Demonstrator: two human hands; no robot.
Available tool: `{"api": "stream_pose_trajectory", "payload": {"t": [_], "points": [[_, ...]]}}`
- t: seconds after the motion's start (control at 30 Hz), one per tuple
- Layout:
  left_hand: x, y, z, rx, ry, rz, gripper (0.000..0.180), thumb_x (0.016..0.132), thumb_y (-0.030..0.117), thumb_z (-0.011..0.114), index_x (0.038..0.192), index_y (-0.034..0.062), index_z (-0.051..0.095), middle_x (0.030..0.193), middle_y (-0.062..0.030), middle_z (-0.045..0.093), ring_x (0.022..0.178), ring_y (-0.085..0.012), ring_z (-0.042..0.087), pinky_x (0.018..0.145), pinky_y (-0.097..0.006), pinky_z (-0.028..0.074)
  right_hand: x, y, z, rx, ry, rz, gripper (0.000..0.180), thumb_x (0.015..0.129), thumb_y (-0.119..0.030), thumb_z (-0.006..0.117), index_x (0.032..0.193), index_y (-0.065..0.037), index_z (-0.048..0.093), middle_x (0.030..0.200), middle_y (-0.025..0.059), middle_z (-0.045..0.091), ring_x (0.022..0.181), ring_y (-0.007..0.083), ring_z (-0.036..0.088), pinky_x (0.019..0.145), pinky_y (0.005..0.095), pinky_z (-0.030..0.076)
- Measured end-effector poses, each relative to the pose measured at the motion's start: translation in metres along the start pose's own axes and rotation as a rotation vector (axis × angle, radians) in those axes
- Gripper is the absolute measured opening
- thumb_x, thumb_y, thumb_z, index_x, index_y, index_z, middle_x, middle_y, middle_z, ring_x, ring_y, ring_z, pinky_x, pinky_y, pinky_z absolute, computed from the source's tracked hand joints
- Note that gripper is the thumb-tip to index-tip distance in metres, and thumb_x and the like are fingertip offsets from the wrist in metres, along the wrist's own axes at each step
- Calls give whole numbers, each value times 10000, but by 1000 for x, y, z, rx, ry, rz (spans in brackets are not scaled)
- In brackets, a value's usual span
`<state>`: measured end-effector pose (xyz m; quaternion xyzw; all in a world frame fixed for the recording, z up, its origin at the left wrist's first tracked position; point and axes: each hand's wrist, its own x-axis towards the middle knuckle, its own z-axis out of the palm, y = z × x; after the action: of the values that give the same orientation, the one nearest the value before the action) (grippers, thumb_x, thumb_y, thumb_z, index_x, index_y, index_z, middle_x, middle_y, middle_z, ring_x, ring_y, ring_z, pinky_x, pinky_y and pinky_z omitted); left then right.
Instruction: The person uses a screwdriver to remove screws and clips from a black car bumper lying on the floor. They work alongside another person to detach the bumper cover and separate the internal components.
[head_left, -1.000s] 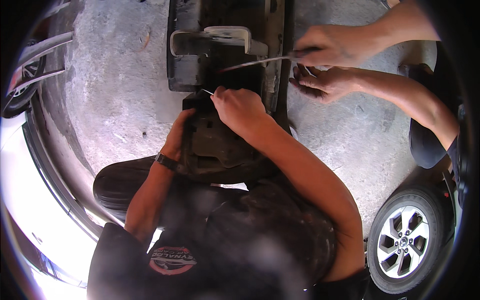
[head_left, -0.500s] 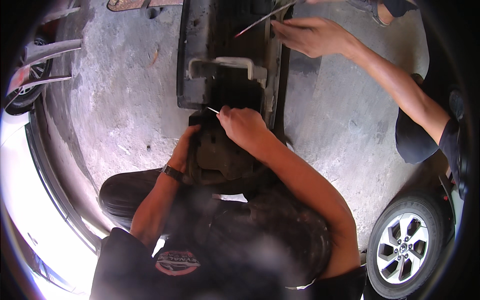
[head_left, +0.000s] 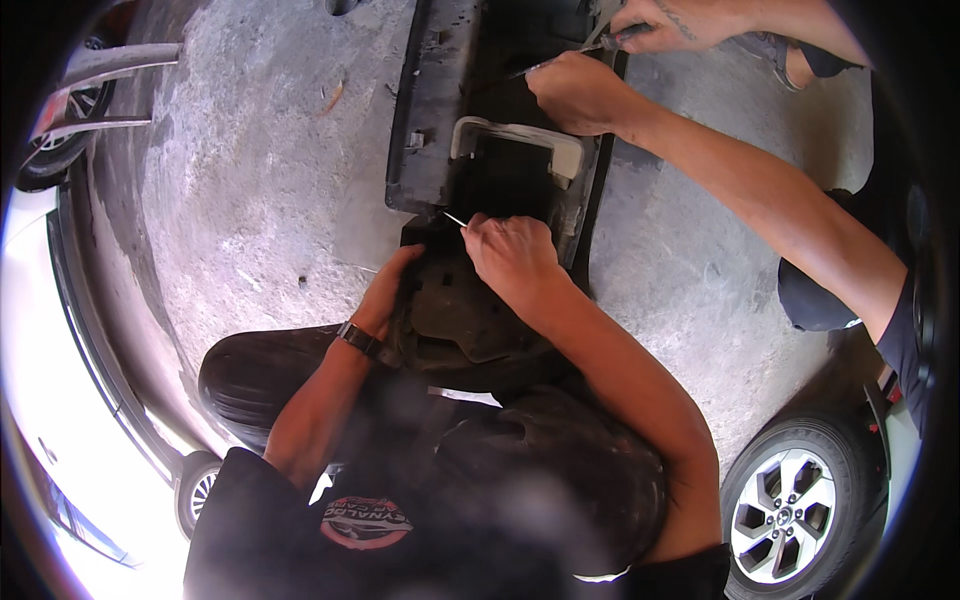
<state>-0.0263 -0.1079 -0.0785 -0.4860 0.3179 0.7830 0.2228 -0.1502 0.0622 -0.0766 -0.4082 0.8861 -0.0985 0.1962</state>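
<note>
A long black plastic car part, like a bumper (head_left: 415, 150), runs from my lap toward the far side, its hollow inner face showing. My left hand (head_left: 385, 285) grips its near left side, with the fingers partly hidden at the edge. Pinched in my right hand (head_left: 513, 255) is a thin pale-shafted tool (head_left: 454, 218), like a slim screwdriver, whose handle the fingers cover. Its tip meets the dark corner where the left wall ends. Beyond, a pale grey bracket (head_left: 520, 140) spans the hollow.
At the far right, a co-worker's two hands (head_left: 580, 95) (head_left: 675, 25) work over the same part with a thin tool. A car wheel (head_left: 785, 515) stands at the lower right, a white car (head_left: 50, 370) along the left. Concrete floor (head_left: 270, 170) lies around.
The view has shifted, so the part appears farther right. The co-worker's near hand has come lower over the part, and their other hand now shows. My hands keep their hold.
</note>
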Motion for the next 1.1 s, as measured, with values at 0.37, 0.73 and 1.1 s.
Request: {"api": "stream_pose_trajectory", "payload": {"t": [0.37, 0.73, 1.1], "points": [[3, 7, 11, -95, -252, 60, 602, 1040, 486, 409, 1474, 69, 399, 1402, -116, 535, 1244, -204, 563, 1016, -356, 491, -11, 7, 9, 191, 72, 73, 368, 958, -302, 571, 658, -88, 597, 562, 105, 636, 523, 284, 668, 471, 386, 529], [15, 3, -5, 76, -99, 86, 685, 1007, 474, 514, 1498, 18, 369, 1485, -86, 456, 1322, -171, 466, 1088, -312, 387, 44, -17, -34, 316, -535, 166, 247, 911, -176, 532, 911, -39, 737, 958, 171, 736, 939, 332, 719, 751, 438, 588], [20, -1, -10, 35, -90, 82, 691, 1006, 478, 513, 1484, -6, 392, 1526, -98, 409, 1371, -183, 412, 1098, -301, 360, -7, -32, -61, 192, -184, 207, 67, 813, -68, 610, 769, -35, 647, 765, 166, 702, 721, 335, 719, 624, 413, 581]]}}
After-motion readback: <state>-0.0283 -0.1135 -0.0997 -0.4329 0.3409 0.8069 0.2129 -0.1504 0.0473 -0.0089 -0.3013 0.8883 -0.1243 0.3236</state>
